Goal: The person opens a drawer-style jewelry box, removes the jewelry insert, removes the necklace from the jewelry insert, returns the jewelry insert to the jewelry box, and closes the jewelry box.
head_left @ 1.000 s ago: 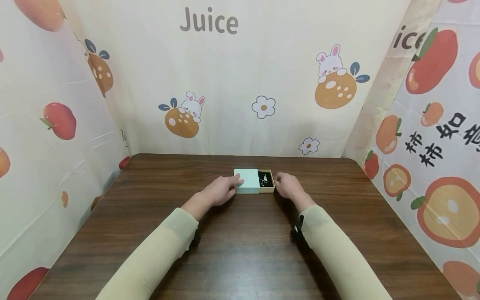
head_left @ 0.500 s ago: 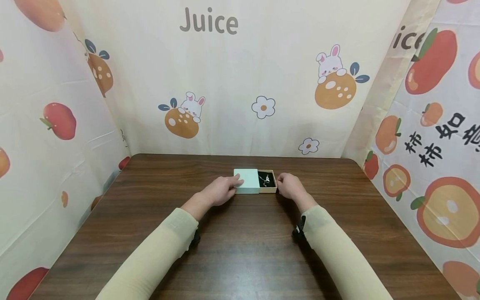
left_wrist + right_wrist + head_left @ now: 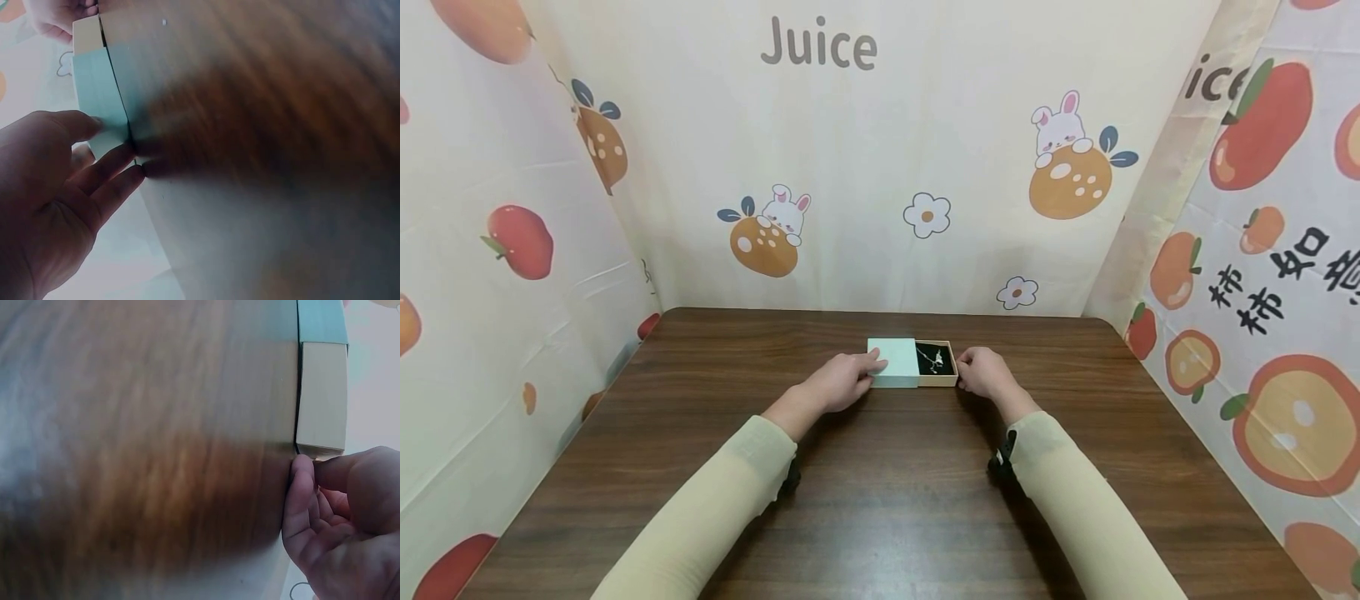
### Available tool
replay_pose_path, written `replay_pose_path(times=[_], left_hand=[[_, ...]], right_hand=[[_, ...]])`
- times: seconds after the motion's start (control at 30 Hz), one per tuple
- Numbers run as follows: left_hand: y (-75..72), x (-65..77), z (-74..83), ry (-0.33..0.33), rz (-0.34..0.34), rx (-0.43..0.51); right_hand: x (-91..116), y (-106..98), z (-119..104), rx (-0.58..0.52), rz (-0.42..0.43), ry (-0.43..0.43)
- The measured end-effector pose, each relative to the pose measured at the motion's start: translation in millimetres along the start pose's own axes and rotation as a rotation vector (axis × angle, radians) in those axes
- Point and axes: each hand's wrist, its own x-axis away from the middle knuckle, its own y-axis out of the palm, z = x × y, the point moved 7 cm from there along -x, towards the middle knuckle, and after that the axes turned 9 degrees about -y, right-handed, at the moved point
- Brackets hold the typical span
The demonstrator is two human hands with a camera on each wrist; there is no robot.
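Note:
A mint-green jewelry box sleeve [image 3: 898,367] lies flat near the table's far edge. Out of its right end stands a cream drawer [image 3: 937,382] with a black lining, and a silver necklace [image 3: 936,361] lies on it. My left hand [image 3: 842,379] grips the sleeve at its left end, thumb on the front part and fingers around the end, as the left wrist view shows. At the drawer's right end my right hand [image 3: 985,372] pinches with thumb and curled index finger; what lies between them, perhaps a small pull tab, is mostly hidden.
The brown wood table [image 3: 880,500] reaches from the front to a printed curtain [image 3: 850,150] right behind the box. More fruit-print curtains hang at the left and right. A dark wrist device [image 3: 1000,462] sits at the right sleeve cuff.
The right hand has moved slightly to the right, and the drawer has slid farther out of the sleeve, showing more of the necklace. The left hand and sleeve have stayed put.

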Motion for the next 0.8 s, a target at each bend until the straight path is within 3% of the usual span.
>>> replay_pose_path(times=[0.8], left_hand=[[-2.6, 0.2, 1.5, -0.017, -0.025, 0.002]], right_hand=[[1.9, -2.3, 5.0, -0.087, -0.002, 0.014]])
